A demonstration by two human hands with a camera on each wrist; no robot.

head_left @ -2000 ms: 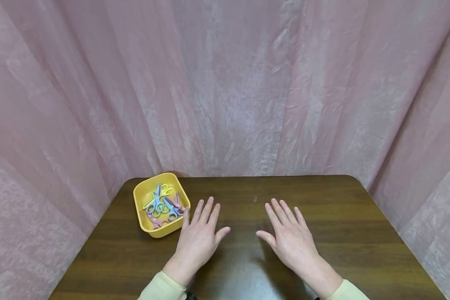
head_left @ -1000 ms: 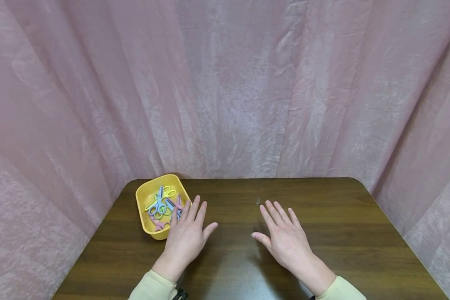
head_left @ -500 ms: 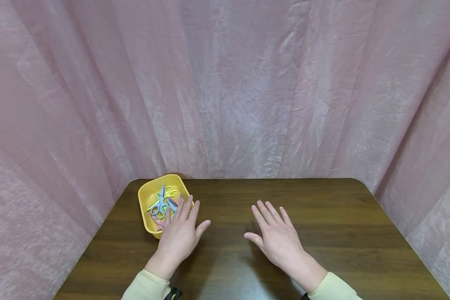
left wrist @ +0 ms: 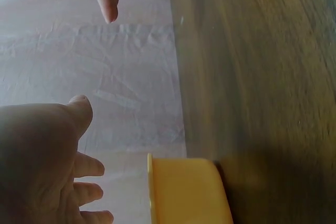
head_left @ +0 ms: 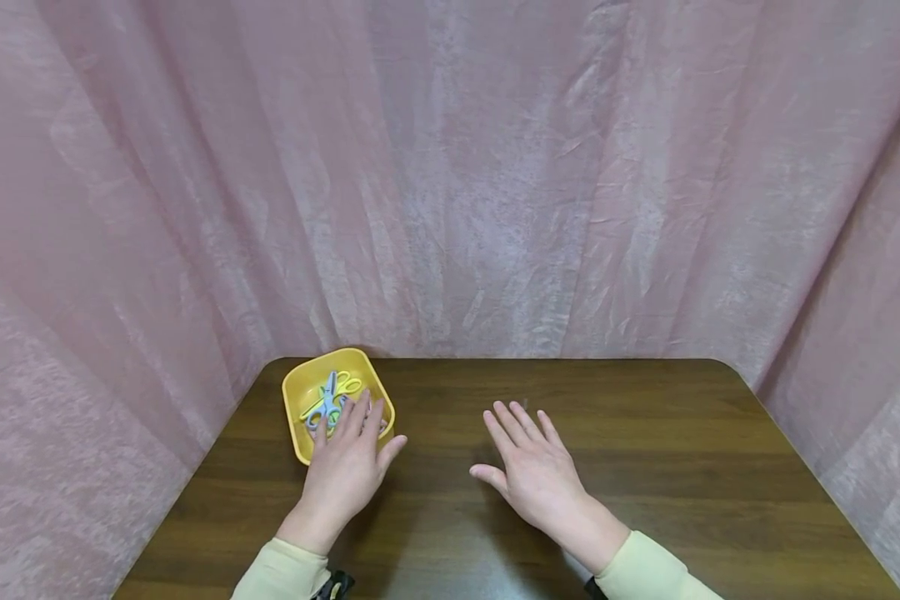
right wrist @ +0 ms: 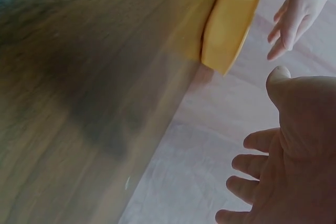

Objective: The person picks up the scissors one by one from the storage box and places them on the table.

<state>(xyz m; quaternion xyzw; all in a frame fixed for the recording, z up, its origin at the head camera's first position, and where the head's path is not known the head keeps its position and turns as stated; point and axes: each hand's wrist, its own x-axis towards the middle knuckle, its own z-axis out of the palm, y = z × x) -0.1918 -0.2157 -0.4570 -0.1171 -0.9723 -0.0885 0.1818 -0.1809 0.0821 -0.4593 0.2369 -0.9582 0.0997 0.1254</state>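
Note:
At the far left of the table stands a yellow tray point(head_left: 294, 417) with several pairs of scissors in it. Blue scissors point(head_left: 332, 392) and yellow scissors point(head_left: 350, 383) show in the head view; the others are partly covered by my left hand point(head_left: 345, 475). That hand hovers over the tray's near side with spread, nearly straight fingers and holds nothing. In the left wrist view it is above the tray's rim level. My right hand point(head_left: 540, 483) is held over the middle of the table, palm down, fingers extended, holding nothing.
The brown wooden table point(head_left: 645, 417) has rounded far corners. Pink curtains point(head_left: 495, 208) hang behind it and along both sides, and the tray sits close to the back curtain.
Both hands have drifted left in the head view. The left hand now covers more of the tray and scissors. The tray shifts slightly right in the picture along with the table.

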